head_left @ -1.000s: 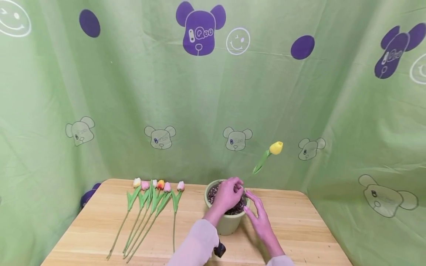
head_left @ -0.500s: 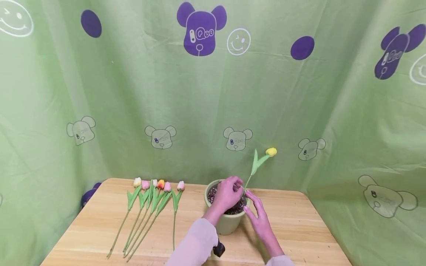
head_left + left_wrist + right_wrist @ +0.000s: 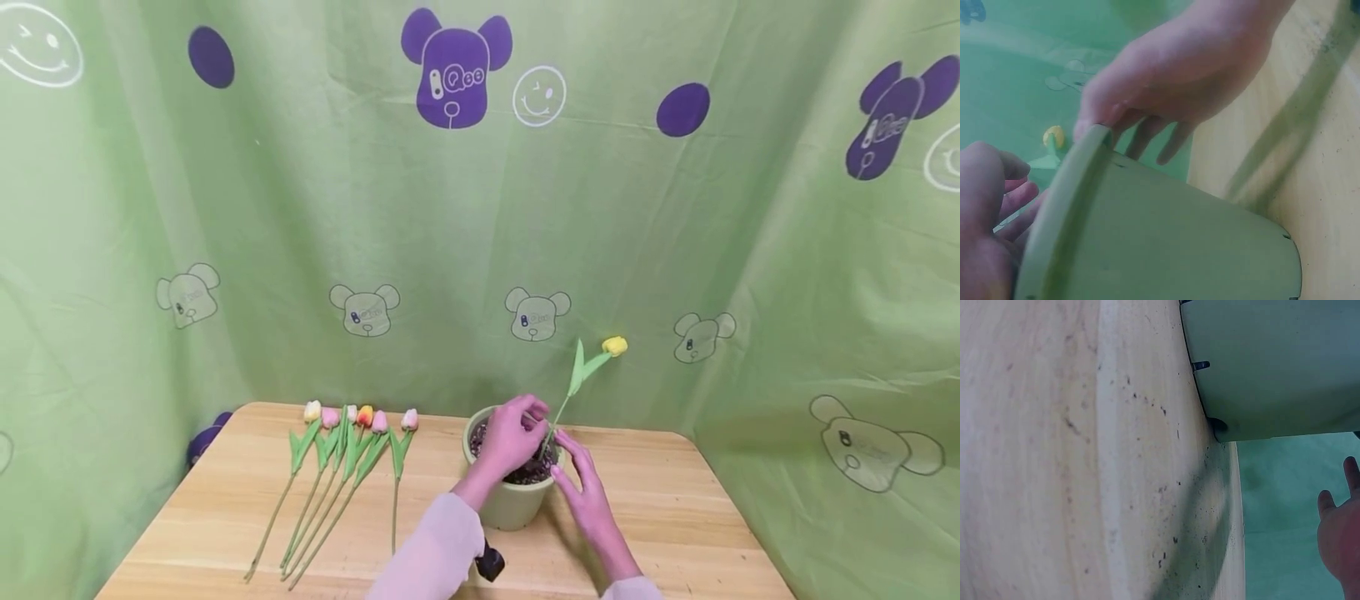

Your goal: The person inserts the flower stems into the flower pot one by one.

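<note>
A yellow tulip (image 3: 614,346) leans right out of a pale green flowerpot (image 3: 512,507), its stem reaching into the dark soil mix (image 3: 529,473). Over the pot is my left hand (image 3: 510,437), its fingers loosely bent beside the stem, with no contact visible. My right hand (image 3: 588,500) rests at the pot's right rim, fingers fairly straight and thumb apart, fingertips close to the stem. In the left wrist view the right hand (image 3: 1179,75) is at the pot rim, its fingers hanging beyond it. Part of that hand (image 3: 1341,531) also shows in the right wrist view.
Several tulips (image 3: 330,475) in pink, white and orange lie on the wooden table (image 3: 660,517), left of the pot. A small black device (image 3: 491,562) is by the left sleeve. Dark specks (image 3: 1163,556) dot the table near the pot. A green curtain (image 3: 480,208) surrounds the table.
The yellow tulip has turned and tilted, its bloom now slightly lower and further left, with both leaves and the stem visible. Both hands stay almost where they were.
</note>
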### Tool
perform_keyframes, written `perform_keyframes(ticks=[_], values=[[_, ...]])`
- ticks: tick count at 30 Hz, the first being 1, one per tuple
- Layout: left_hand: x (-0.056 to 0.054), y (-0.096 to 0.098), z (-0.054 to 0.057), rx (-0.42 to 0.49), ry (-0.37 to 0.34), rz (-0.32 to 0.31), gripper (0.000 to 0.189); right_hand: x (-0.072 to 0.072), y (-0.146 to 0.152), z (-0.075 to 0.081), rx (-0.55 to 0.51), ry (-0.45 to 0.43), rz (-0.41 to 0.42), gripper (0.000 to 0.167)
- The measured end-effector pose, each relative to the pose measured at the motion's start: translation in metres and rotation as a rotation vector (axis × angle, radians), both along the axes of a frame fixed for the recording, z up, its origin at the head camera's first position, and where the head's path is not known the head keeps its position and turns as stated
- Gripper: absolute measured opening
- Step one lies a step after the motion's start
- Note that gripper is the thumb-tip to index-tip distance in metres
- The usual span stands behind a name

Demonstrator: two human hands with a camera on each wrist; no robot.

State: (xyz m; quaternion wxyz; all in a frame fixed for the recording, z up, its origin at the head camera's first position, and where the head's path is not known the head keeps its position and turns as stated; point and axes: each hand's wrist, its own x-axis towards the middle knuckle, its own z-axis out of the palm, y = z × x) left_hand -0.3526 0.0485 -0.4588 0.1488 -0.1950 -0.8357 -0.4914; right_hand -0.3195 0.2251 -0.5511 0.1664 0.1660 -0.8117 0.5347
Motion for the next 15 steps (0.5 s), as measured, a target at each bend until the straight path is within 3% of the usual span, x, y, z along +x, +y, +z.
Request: perform_keyframes(ticks=[9, 15], values=[[0.007, -0.036, 0.012, 0.081, -0.027, 0.012, 0.022, 0.001, 0.001, 0.001, 0.015, -0.008, -0.013, 0.053], [0.015, -0.074, 0.01, 0.139, -0.04, 0.032, 0.023, -0.001, 0.001, -0.001, -0.001, 0.013, 0.003, 0.053]])
